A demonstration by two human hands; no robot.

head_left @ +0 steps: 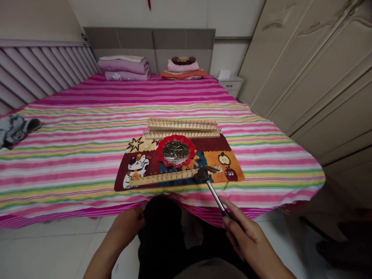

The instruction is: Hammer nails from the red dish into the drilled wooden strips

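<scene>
Holding a hammer over a nail-studded strip

At your far left, a grey garment (17, 128) lies on the striped bed cover (72, 162). Folded purple bedding (124, 66) sits farther back, near the headboard (154, 48). Your left hand (128, 224) is low beside your dark-trousered leg (161, 232), its fingers curled; I cannot tell whether it grips anything. In front of you is a patterned mat (210, 144), and along its near edge runs a wooden strip (165, 177) with nails standing in it. Just behind that strip sits a red scalloped bowl (159, 152) filled with loose nails (176, 149). Two more nail-studded strips (181, 124) lie side by side beyond the bowl. Next comes the hammer (214, 193), its dark head over the right part of the near strip; contact is unclear. Your right hand (244, 232) is wrapped around its handle. At your far right stands a pale wardrobe (308, 69)
</scene>
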